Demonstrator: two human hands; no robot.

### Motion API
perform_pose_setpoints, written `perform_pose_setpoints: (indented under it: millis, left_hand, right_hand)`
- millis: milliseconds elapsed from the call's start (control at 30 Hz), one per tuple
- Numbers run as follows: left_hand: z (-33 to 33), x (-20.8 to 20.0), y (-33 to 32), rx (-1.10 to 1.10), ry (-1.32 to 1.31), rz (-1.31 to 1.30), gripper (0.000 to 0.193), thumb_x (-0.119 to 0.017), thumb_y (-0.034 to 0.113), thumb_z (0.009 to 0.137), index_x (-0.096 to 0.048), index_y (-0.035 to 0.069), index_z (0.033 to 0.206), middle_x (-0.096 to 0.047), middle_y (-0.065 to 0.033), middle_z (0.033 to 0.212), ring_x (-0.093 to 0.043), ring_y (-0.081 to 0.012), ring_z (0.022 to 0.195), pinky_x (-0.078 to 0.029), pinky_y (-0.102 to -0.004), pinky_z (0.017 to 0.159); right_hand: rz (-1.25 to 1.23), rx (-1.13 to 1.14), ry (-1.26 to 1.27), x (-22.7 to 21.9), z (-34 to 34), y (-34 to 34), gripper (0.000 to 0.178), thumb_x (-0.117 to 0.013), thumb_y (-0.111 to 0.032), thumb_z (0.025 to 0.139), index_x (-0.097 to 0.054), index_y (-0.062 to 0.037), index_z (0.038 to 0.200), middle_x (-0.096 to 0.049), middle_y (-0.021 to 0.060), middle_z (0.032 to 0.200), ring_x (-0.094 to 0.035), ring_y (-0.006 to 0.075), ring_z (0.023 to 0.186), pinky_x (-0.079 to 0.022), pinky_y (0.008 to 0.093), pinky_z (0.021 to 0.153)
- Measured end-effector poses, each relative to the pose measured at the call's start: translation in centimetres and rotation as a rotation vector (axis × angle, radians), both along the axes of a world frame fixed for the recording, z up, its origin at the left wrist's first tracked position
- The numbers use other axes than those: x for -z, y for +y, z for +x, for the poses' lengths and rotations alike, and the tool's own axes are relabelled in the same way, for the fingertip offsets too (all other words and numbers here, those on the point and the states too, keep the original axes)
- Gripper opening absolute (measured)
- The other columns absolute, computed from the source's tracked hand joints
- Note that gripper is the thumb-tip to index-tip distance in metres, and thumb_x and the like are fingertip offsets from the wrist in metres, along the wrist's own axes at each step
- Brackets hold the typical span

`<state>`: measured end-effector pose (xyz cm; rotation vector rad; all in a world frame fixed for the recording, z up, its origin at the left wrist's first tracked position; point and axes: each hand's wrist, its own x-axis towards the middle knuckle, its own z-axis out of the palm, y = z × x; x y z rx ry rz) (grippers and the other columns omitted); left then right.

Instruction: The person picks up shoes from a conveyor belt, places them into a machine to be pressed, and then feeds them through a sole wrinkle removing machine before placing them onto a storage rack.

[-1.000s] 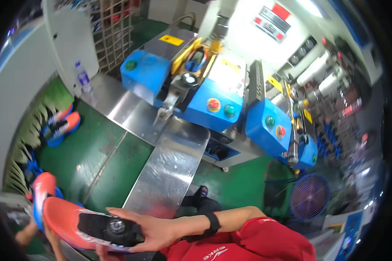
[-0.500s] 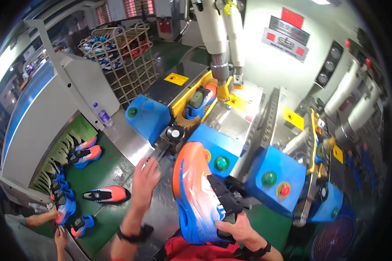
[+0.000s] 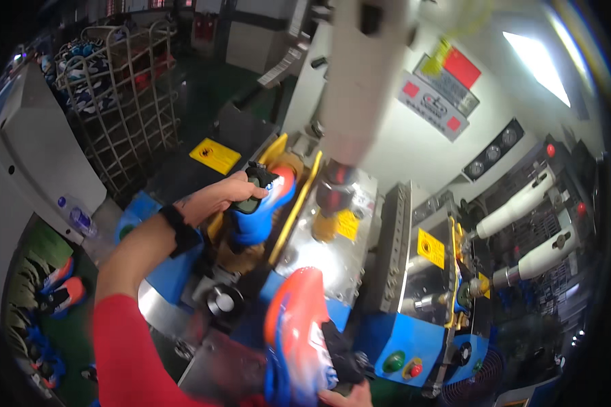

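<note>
My left hand (image 3: 229, 192) reaches far forward, its fingers closed on the dark tongue and collar of an orange-and-blue sneaker (image 3: 254, 227). That sneaker sits between the yellow side pads (image 3: 296, 210) of a pressing machine. Low in the middle, my right hand (image 3: 352, 396) grips a second orange, white and blue sneaker (image 3: 295, 325) near its dark collar, toe pointing away from me. Most of the right hand is cut off by the lower edge. A thick white press cylinder (image 3: 363, 81), blurred, hangs just right of the clamped sneaker.
A second press station with a blue control box (image 3: 404, 346), green and red buttons, stands at the right. More sneakers (image 3: 64, 295) lie on a green surface at the lower left, near a plastic bottle (image 3: 78, 217). A wire cage cart (image 3: 119, 88) holds shoes behind.
My left hand has gone from open above the metal bench to gripping the sneaker in the machine. My right hand still holds its sneaker. The whole view has shifted.
</note>
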<state>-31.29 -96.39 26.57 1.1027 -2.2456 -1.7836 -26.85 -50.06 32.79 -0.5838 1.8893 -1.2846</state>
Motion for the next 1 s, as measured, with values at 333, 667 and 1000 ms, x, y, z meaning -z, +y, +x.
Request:
perform_pose_setpoints:
  millis: [333, 667, 1000]
  left_hand:
    - [36.6, 5.1, 11.4, -0.695, 0.813, 0.293, 0.059, -0.057, 0.007, 0.084, -0.039, -0.004, 0.140, -0.055, -0.0130, 0.127, -0.058, -0.0232, 0.112, -0.048, -0.0346, 0.093]
    - [47.4, 11.5, 21.7, -1.165, 0.665, 0.455, 0.066, -0.048, 0.036, 0.098, -0.028, -0.004, 0.148, -0.037, -0.0181, 0.148, -0.043, -0.0326, 0.131, -0.036, -0.0457, 0.109]
    - [44.6, 10.9, 31.8, -1.256, 0.934, 0.508, 0.063, -0.047, 0.034, 0.099, -0.028, 0.000, 0.148, -0.041, -0.0184, 0.145, -0.048, -0.0339, 0.128, -0.041, -0.0482, 0.106]
  right_hand:
    - [0.076, 0.100, -0.794, -2.0, -5.6, -24.5, 0.026, -0.061, -0.022, 0.093, -0.063, -0.0025, 0.110, -0.069, 0.0113, 0.097, -0.068, 0.0210, 0.083, -0.057, 0.0414, 0.073]
    - [0.336, 0.312, 0.494, 14.8, -11.2, -38.5, 0.060, -0.071, -0.018, 0.074, -0.036, 0.0076, 0.116, -0.057, 0.0236, 0.109, -0.062, 0.0325, 0.094, -0.053, 0.0421, 0.078]
    - [0.479, -0.105, 0.203, 7.3, -10.4, -36.2, 0.071, -0.070, -0.040, 0.081, -0.044, 0.0071, 0.127, -0.055, 0.0211, 0.124, -0.062, 0.0295, 0.106, -0.053, 0.0382, 0.084]
